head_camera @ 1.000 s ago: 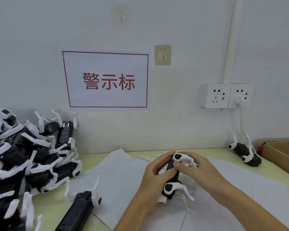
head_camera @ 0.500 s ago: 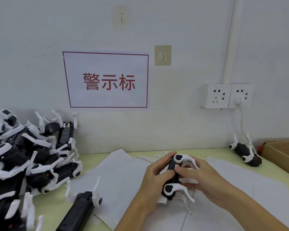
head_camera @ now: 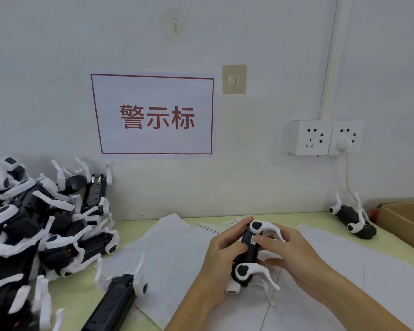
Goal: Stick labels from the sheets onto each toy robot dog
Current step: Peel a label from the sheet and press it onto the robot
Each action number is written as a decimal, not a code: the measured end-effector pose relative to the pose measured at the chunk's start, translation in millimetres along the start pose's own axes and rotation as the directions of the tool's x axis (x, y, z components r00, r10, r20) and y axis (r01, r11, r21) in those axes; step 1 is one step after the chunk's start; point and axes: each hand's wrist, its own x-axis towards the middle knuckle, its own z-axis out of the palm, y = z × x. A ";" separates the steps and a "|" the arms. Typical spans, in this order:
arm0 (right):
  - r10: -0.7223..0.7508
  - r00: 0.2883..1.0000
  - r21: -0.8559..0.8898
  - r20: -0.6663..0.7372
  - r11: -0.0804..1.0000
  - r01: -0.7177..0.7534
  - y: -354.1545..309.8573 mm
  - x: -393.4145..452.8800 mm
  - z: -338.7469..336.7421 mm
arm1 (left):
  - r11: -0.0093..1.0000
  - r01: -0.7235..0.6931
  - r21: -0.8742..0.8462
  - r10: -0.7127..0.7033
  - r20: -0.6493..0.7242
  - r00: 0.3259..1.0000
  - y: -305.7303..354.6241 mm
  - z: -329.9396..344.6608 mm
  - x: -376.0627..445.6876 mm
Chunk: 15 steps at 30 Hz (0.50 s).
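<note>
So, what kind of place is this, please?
Probably a toy factory labelling bench: a pile of toy robot dogs, label sheets on the table, and a cardboard box.

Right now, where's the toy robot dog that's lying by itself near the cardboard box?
The lone toy dog lies at the table's far right, against the wall below the sockets, just left of the cardboard box.
</note>
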 end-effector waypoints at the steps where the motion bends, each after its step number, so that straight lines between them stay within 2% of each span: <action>1: -0.012 1.000 -0.009 -0.007 1.000 0.012 0.8 0.1 0.3 | 1.000 0.005 -0.003 -0.005 -0.002 1.000 0.2 -0.1 -0.3; 8: -0.005 0.999 0.001 0.038 1.000 0.005 3.8 3.7 -3.8 | 0.999 -0.007 0.032 0.009 -0.044 0.999 2.7 2.5 -2.2; 15: -0.065 0.998 -0.049 -0.015 0.997 0.064 8.3 4.3 0.6 | 0.998 0.029 0.059 -0.024 -0.075 0.997 6.0 3.4 -4.5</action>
